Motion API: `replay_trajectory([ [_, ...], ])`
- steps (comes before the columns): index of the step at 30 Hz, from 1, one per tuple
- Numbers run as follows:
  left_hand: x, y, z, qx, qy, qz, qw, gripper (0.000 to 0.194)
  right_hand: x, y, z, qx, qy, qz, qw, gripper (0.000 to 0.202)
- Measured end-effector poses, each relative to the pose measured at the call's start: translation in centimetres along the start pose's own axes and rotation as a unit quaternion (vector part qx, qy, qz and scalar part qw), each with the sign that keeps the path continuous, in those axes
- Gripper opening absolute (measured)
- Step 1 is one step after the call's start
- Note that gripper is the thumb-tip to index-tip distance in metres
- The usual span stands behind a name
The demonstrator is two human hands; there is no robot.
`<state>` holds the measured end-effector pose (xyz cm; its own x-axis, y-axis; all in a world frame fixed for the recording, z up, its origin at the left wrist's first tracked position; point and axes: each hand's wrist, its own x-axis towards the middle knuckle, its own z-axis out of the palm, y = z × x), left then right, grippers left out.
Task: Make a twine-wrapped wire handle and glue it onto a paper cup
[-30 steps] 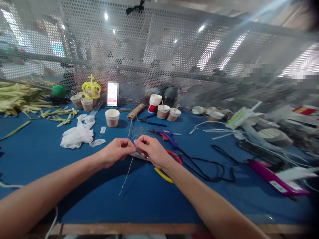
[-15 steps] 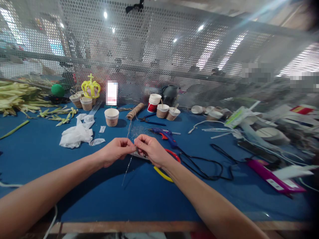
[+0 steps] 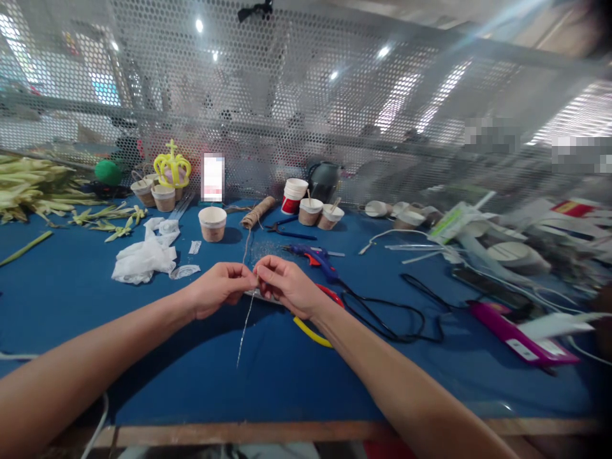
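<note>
My left hand (image 3: 222, 288) and my right hand (image 3: 282, 285) meet fingertip to fingertip over the blue table. Both are closed in a pinch on a thin twisted strand (image 3: 246, 326), which hangs down below them. Brown twine runs from a twine roll (image 3: 258, 212) behind down to the fingers. What exactly lies between the fingertips is hidden. Behind my right hand lies a blue glue gun (image 3: 322, 261); a red and a yellow curved piece (image 3: 312, 333) show beside that hand.
A paper cup (image 3: 213, 224) and white crumpled tissue (image 3: 143, 260) stand behind my left hand. Dark pliers (image 3: 291, 231) lie beyond the glue gun. A black cable and a magenta packet (image 3: 516, 331) are at the right, husks (image 3: 33, 185) at the far left.
The fingertips have shifted slightly against each other, and the hanging strand has swung a little and hangs more upright. The whole view has moved slightly.
</note>
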<state>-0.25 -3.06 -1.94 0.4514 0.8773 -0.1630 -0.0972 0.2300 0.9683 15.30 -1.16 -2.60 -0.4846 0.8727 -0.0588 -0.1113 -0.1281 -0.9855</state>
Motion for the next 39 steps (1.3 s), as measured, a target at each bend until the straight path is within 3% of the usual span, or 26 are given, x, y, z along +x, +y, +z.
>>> replay_trajectory([
  [8,0.12,-0.19,0.09,0.057,0.031,0.03,0.997,0.025,0.02,0.35,0.2,-0.044,0.048,-0.011,0.998,0.03],
  [16,0.03,-0.02,-0.02,0.013,0.02,0.014,1.0,0.027,-0.01,0.14,0.19,0.012,-0.002,0.001,1.0,0.027],
  [26,0.02,-0.36,0.08,0.105,0.036,0.045,0.993,0.027,-0.11,0.18,0.48,-0.037,0.041,0.006,0.998,0.033],
  [34,0.03,-0.13,-0.03,0.017,0.008,0.019,1.0,0.025,-0.08,-0.23,0.32,0.039,0.016,0.012,0.999,0.029],
  [39,-0.03,-0.23,0.06,0.05,0.007,0.016,0.999,0.025,-0.12,-0.26,0.28,-0.008,0.028,0.01,1.0,0.031],
])
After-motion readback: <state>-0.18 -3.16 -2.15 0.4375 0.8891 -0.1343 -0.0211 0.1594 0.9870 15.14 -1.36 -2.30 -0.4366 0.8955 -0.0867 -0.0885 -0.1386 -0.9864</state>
